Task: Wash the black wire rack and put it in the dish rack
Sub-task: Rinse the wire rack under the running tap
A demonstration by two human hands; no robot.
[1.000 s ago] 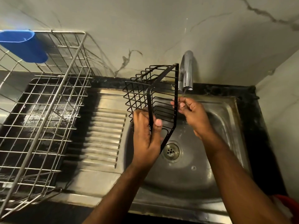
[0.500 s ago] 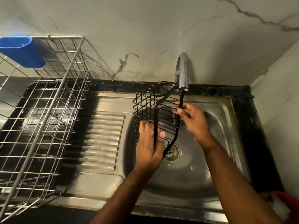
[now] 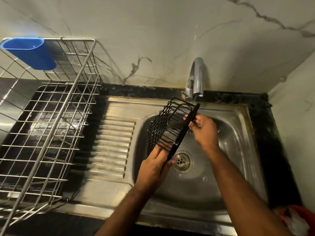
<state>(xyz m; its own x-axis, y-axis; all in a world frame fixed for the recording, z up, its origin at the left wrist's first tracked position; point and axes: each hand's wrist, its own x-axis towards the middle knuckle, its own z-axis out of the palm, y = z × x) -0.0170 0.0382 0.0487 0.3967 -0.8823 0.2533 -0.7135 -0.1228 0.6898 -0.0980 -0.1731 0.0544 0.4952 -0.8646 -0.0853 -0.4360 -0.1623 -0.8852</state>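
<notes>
The black wire rack (image 3: 167,128) is held tilted over the sink basin (image 3: 238,133), top corner under the tap (image 3: 196,79) so water runs down it; left hand (image 3: 153,169) grips its lower end, right hand (image 3: 202,128) pinches the frame; dish rack (image 3: 51,116) waits left

Dish rack (image 3: 51,126) left of sink (image 3: 238,133)

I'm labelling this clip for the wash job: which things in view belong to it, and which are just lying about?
In the job:
black wire rack, held over the sink
left hand, gripping its lower end
right hand, pinching its frame
tap
dish rack

Lying about:
blue cup, hung on the dish rack
red thing, bottom right corner
</notes>
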